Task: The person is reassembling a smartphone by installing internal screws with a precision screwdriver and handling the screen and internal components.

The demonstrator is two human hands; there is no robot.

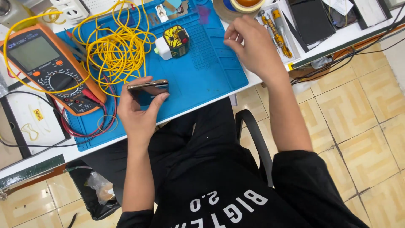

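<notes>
My left hand (138, 113) grips a dark smartphone (148, 90) by its edges, holding it just above the blue work mat (202, 80). My right hand (253, 44) hovers over the mat's right edge with fingers curled and nothing visible in it, close to a white tray of screwdrivers (278, 29). A small charger block with a yellow and black sticker (174, 42) lies on the mat between the two hands.
A tangle of yellow cable (114, 42) covers the mat's left part. An orange multimeter (50, 67) with red and black leads lies at the left. A tape roll (244, 5), a dark pad (312, 19) and a chair armrest (253, 135) are nearby.
</notes>
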